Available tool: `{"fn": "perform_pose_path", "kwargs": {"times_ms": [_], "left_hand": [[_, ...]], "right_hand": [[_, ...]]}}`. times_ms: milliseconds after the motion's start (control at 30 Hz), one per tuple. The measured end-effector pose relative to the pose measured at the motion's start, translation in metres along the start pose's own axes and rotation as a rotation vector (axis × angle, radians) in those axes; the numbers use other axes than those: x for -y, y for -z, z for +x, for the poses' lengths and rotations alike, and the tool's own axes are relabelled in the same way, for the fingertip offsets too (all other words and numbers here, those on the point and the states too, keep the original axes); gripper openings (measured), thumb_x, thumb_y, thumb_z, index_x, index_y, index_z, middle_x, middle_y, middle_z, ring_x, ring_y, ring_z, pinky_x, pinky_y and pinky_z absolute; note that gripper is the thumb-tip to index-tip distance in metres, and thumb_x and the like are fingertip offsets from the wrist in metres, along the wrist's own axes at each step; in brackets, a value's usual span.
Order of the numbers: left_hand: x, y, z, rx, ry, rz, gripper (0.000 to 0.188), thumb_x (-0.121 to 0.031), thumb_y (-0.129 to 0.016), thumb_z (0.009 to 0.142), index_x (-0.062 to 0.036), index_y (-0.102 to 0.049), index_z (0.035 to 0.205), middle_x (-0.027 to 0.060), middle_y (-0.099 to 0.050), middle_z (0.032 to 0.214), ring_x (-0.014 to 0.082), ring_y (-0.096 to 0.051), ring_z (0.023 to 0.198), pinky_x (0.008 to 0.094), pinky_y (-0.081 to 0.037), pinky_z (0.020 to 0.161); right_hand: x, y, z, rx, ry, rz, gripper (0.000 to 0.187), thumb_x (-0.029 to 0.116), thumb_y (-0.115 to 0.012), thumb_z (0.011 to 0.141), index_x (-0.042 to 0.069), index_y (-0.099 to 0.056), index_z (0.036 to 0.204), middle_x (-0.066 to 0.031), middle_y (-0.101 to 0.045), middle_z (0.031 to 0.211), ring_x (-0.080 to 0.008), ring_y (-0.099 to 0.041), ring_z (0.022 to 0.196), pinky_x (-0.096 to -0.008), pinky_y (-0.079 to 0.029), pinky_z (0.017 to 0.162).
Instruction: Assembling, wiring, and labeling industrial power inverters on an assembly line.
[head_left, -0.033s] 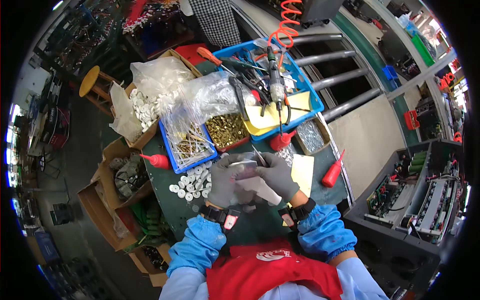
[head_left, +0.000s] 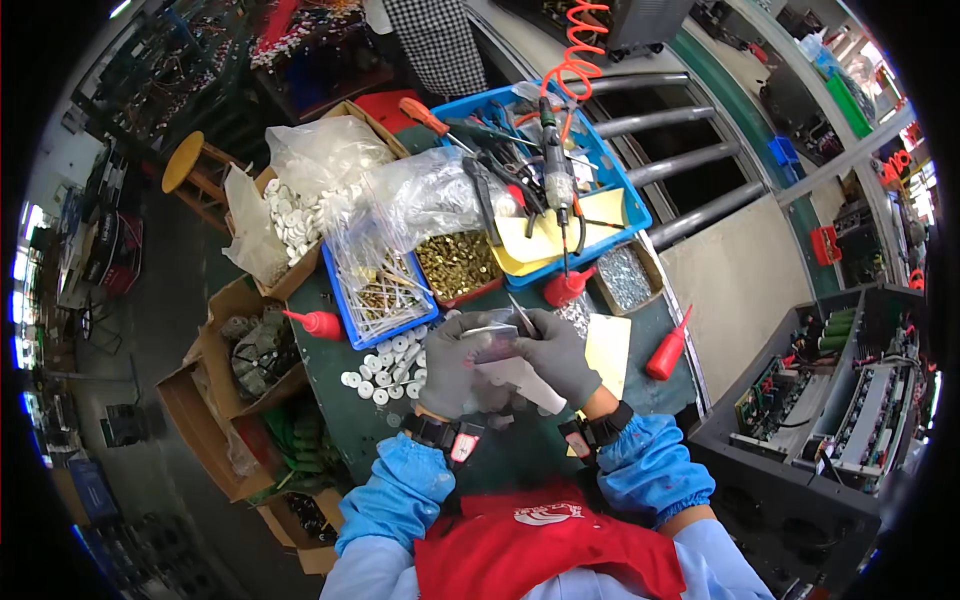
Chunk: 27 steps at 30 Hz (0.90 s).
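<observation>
And it's grey, gloved grey, on the left grip and the right grip, with a whitish sheet between them! Bright blue on the sleeve covers, paler blue on the shirt, and here's a vivid red apron flashing a white emblem. Dark green for the table. Red again on the squeeze bottles! White washers, brassy gold fasteners, yellow paper against a blue bin. Orange on the coiled hose, orange on the screwdriver handle, and look, black-and-white checks on that cloth!
</observation>
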<state>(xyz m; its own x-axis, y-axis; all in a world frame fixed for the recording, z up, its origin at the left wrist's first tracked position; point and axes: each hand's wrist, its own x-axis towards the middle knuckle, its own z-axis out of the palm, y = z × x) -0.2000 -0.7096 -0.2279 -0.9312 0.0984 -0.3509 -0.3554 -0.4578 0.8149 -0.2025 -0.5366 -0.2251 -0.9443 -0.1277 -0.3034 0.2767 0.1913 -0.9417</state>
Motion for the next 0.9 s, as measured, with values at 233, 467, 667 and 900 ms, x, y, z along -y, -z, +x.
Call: {"fn": "perform_pose_path", "kwargs": {"times_ms": [233,467,667,900], "left_hand": [[-0.001,-0.004,-0.001,-0.091,0.036,0.054,0.025,0.004,-0.064,0.079,0.0017,-0.068,0.103,0.0046,-0.067,0.097,0.0149,-0.066,0.087,0.0291,-0.054,0.08],[0.005,-0.003,0.002,-0.073,-0.048,0.119,0.023,0.004,-0.064,0.081,0.0012,-0.069,0.104,0.0024,-0.067,0.095,0.0141,-0.065,0.084,0.0277,-0.054,0.078],[0.017,0.004,0.01,-0.136,0.038,0.062,0.023,0.0,-0.062,0.085,0.0026,-0.068,0.107,0.0094,-0.07,0.102,0.0129,-0.066,0.084,0.0262,-0.054,0.074],[-0.002,-0.007,-0.003,-0.12,0.017,0.11,0.057,-0.052,-0.043,0.098,-0.0026,-0.066,0.113,0.0085,-0.071,0.097,0.016,-0.067,0.075,0.0287,-0.054,0.06]], "right_hand": [[0.006,-0.004,0.0,-0.052,0.007,-0.012,0.033,0.006,-0.066,0.085,-0.001,-0.063,0.117,0.0003,-0.06,0.087,-0.0075,-0.054,0.078,-0.0251,-0.048,0.07],[0.001,-0.005,0.0,-0.105,0.003,0.003,0.026,0.008,-0.066,0.082,0.0,-0.066,0.107,-0.0052,-0.064,0.08,-0.0108,-0.057,0.073,-0.0289,-0.049,0.068],[0.003,-0.014,-0.001,-0.143,0.009,-0.019,0.019,0.007,-0.066,0.082,-0.002,-0.067,0.099,-0.0061,-0.063,0.079,-0.0106,-0.057,0.074,-0.0286,-0.048,0.068],[0.004,-0.016,-0.015,-0.34,0.4,-0.449,0.019,0.008,-0.068,0.08,0.006,-0.069,0.098,-0.0162,-0.061,0.096,-0.0338,-0.062,0.081,-0.0392,-0.051,0.069]]}}
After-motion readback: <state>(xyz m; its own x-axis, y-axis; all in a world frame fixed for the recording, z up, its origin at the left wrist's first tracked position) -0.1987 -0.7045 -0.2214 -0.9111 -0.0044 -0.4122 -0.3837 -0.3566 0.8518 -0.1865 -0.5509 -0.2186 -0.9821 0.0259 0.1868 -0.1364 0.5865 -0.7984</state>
